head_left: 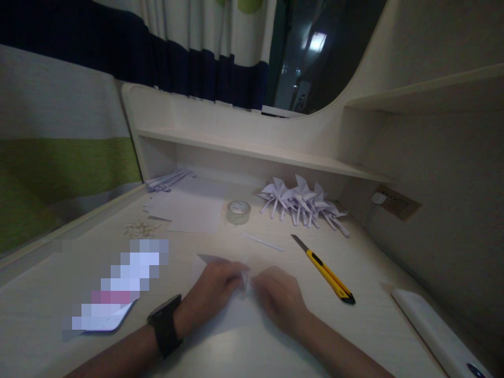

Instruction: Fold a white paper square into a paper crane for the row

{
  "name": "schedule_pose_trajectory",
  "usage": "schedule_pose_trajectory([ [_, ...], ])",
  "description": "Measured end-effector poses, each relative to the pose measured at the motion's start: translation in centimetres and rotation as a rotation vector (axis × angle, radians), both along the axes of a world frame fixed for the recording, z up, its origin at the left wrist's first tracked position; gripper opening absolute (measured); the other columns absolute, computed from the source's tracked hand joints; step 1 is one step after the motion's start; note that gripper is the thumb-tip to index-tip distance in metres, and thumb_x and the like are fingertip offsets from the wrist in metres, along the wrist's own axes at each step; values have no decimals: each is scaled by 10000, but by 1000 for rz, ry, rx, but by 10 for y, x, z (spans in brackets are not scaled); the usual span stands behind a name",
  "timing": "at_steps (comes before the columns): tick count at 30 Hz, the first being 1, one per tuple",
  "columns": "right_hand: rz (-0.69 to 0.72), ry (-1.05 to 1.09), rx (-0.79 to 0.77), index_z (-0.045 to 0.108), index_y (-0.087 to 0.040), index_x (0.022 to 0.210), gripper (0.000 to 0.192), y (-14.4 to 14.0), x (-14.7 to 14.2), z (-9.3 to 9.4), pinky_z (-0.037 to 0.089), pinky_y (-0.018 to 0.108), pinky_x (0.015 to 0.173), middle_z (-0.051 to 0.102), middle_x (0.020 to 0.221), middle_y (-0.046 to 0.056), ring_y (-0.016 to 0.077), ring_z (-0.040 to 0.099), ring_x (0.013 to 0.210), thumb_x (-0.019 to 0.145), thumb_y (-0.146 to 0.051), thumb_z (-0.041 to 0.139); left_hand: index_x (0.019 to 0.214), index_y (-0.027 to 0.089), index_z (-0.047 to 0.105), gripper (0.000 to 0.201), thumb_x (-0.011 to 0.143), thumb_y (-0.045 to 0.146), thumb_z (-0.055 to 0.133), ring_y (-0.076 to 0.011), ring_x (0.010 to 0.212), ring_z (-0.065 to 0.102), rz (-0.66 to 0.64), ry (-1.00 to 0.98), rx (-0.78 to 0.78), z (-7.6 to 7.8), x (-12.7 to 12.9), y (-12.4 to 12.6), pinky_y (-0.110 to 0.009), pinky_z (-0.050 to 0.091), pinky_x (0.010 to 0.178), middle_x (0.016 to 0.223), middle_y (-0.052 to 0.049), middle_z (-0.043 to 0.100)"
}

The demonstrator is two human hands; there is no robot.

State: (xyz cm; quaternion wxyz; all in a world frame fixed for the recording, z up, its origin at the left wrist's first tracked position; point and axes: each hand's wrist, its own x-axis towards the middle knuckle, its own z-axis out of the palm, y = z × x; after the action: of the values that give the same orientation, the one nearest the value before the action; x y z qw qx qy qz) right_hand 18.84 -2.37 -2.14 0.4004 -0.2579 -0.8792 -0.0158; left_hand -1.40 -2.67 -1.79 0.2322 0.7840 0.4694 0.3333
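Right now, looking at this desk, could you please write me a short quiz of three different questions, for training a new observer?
1. True or false: both hands press on the same sheet of white paper.
2. Which thing lies nearest to the right hand? A) tape roll B) utility knife C) paper pinwheels
3. Fill in: the left hand wears a black ___ at the wrist.

Key
1. True. The fingers of both hands meet at a fold of the paper on the desk.
2. B. The yellow knife lies just right of that hand, with its blade out.
3. Watch.
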Motion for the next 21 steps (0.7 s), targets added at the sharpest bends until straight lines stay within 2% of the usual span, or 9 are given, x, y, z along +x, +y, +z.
schedule_pose_trajectory([
  [6,22,77,-28,660,-177,857,136,1,-1,4,482,263,577,663,705,51,160,601,643,864,-149,528,1147,244,616,407,769,99,568,-151,711,639,9,-62,-17,1,-3,0,-256,457,748,753,34,712],
  [11,51,81,-20,659,-182,860,136,4,0,0,497,258,606,683,731,44,149,616,657,868,-142,528,1174,239,605,443,769,71,540,-137,686,633,-14,-52,3,-1,-4,0,-237,462,733,751,31,704],
  [21,23,20,128,632,-170,813,160,0,-2,0,488,263,577,665,665,38,147,606,602,891,-144,494,1261,225,520,472,834,29,478,-124,674,638,-140,81,210,-18,-9,-1,-221,484,646,795,-2,698],
])
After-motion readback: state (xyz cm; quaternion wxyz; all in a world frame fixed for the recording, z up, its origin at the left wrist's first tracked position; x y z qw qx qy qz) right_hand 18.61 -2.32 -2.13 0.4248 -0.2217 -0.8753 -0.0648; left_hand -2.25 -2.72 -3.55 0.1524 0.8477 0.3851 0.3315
